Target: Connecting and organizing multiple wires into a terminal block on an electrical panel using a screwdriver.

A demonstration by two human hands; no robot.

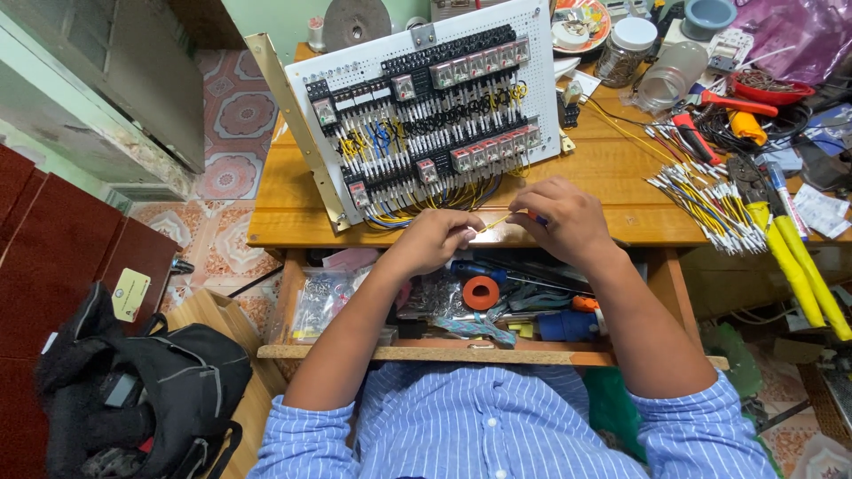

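Yellow wire (pixel 497 221), short and thin, pinched at both ends above counter (pixel 612 168) edge: left hand (pixel 435 239) closed on one end, right hand (pixel 559 217) closed on other. Just beyond, tilted white relay panel (pixel 426 106); open drawer (pixel 461 302) beneath; wire bundle (pixel 701 200) to right.

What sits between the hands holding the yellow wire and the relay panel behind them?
Nothing visible. The left hand and right hand pinch the yellow wire at the table's front edge, just in front of the relay panel. Only bare wooden table lies between; the wire bundle sits off to the right.
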